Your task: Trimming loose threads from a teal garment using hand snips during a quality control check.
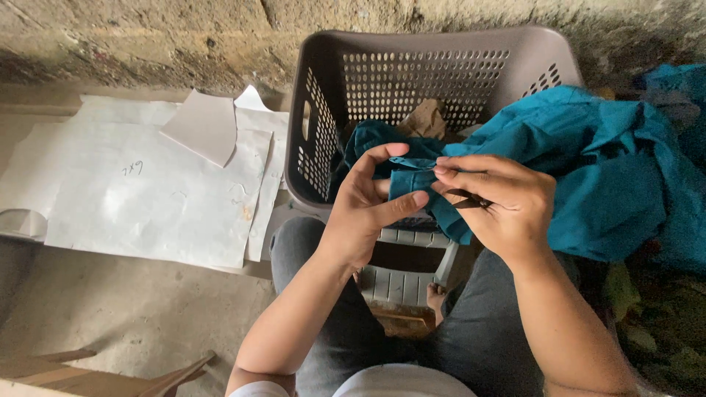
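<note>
From the head camera, your left hand (365, 209) pinches a folded edge of the teal woven cloth garment (588, 169), thumb and fingers pressed together on the fabric just in front of the grey perforated plastic laundry basket (441, 66). Your right hand (500, 202) meets it from the other side, its grip closed on the same edge, and a small dark tool (471, 200), too small to tell apart clearly, shows between its fingers. The bulk of the garment trails off to your right, partly draped over the basket rim, with more teal cloth lying inside the basket. You sit on a low grey slatted plastic stool (401, 276), knees apart. On the concrete floor (132, 309) to your left lie large white paper sheets (147, 191). Judging by the hold, only one short stretch of edge is being handled; most of the garment looks untouched
</note>
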